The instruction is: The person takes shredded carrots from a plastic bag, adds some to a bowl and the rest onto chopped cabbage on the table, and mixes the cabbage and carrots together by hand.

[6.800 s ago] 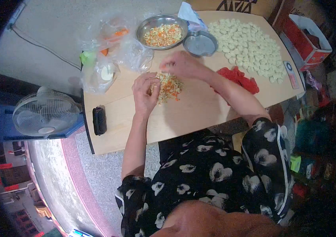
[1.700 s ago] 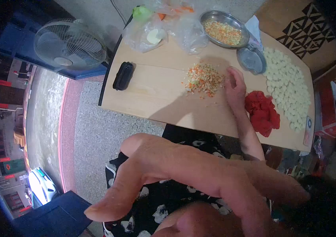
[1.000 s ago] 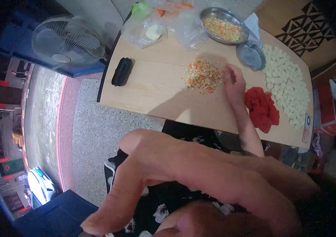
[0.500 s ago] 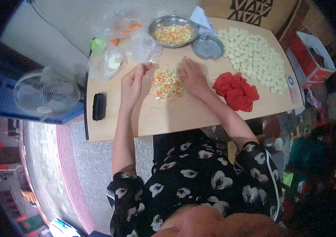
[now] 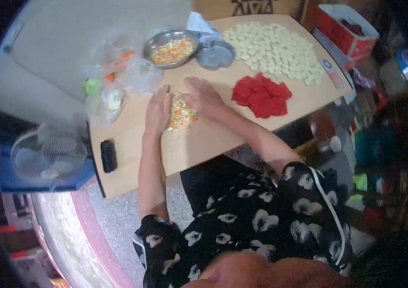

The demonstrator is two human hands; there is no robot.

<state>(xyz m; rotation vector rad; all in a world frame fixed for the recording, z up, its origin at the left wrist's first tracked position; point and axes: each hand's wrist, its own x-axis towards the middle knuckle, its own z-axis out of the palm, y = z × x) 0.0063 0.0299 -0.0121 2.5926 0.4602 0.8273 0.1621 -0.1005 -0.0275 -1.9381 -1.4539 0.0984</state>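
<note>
A pile of finely chopped orange, white and green pieces [image 5: 181,113] lies directly on the wooden table between my hands. My left hand [image 5: 159,111] stands along the pile's left edge, fingers stretched out and pointing away from me. On the pile's right side rests my right hand [image 5: 204,97], its fingers spread over the upper right edge. Neither hand grips anything. Beyond them is a metal bowl [image 5: 171,48] with similar chopped pieces. A crumpled red cloth or bag [image 5: 262,95] lies to the right of my right hand.
The table [image 5: 132,163] also bears plastic bags [image 5: 139,77] with vegetables, a grey lobed tray [image 5: 215,54], many pale round pieces [image 5: 276,50], a flat card-like object [image 5: 331,72] and a black case [image 5: 109,156]. A fan [image 5: 50,153] stands left, a red box [image 5: 345,33] back right.
The view has shifted and tilted. My left hand has opened from a curled shape and moved against the pile. My hands are closer together, and the pile looks narrower between them.
</note>
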